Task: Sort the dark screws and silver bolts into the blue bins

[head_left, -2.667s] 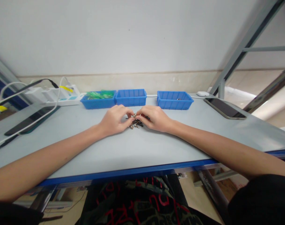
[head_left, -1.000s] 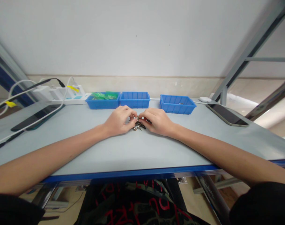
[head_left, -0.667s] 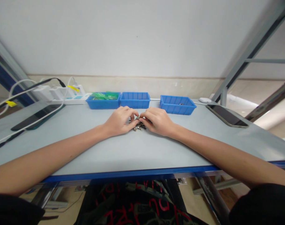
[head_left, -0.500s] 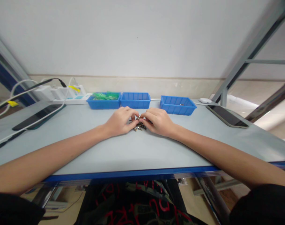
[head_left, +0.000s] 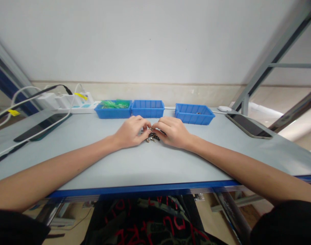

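My left hand (head_left: 133, 132) and my right hand (head_left: 172, 132) meet over the middle of the grey table (head_left: 145, 166). The fingertips of both pinch a small metal piece (head_left: 150, 128), too tiny to make out in detail. Just under the fingers lies a little heap of small shiny and dark metal parts (head_left: 152, 137). My fingers hide part of that heap.
Along the wall stand a blue bin (head_left: 111, 113) with green plastic bags, another blue bin (head_left: 148, 113), and a third blue bin (head_left: 195, 118) with a small piece inside. Phones lie left (head_left: 46, 125) and right (head_left: 248, 126). A power strip with cables (head_left: 81, 108) sits back left.
My thumbs and fingertips have shifted slightly around the small metal piece. The hands stay in the same place, and the bins and phones have not moved.
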The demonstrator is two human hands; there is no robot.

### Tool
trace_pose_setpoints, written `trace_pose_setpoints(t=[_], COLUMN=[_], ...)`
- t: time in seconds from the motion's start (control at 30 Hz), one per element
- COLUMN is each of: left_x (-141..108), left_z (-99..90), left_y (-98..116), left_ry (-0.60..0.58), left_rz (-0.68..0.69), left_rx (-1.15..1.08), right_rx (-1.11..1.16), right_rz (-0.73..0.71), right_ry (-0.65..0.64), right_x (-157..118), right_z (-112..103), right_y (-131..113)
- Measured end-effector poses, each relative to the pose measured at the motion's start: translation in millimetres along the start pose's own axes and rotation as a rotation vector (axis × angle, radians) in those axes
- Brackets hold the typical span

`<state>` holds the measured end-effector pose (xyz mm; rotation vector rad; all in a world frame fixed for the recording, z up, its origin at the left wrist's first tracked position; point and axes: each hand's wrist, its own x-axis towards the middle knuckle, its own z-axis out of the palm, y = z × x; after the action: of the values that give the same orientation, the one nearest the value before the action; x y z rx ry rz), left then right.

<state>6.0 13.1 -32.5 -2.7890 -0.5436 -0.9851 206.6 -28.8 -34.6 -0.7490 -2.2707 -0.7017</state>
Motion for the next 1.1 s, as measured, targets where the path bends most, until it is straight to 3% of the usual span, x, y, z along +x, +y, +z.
trace_pose_setpoints(t=[0.23, 0.7, 1.1], left_x=[1.2, 0.0, 0.7], left_z=[0.6, 0.9, -0.2], left_y=[-0.9, 0.2, 0.6], left_ry=[-0.037, 0.023, -0.006], left_rz=[-0.009, 0.014, -0.002], left_rx=[-0.014, -0.001, 0.007], right_rx=[-0.013, -0.025, -0.001], right_rz=[-0.027, -0.016, 0.011], right_ry=[0.020, 0.023, -0.009], right_x=[0.4, 0.9, 0.4], right_z=[1.1, 0.7, -1.5], right_y=[1.9, 2.0, 0.3])
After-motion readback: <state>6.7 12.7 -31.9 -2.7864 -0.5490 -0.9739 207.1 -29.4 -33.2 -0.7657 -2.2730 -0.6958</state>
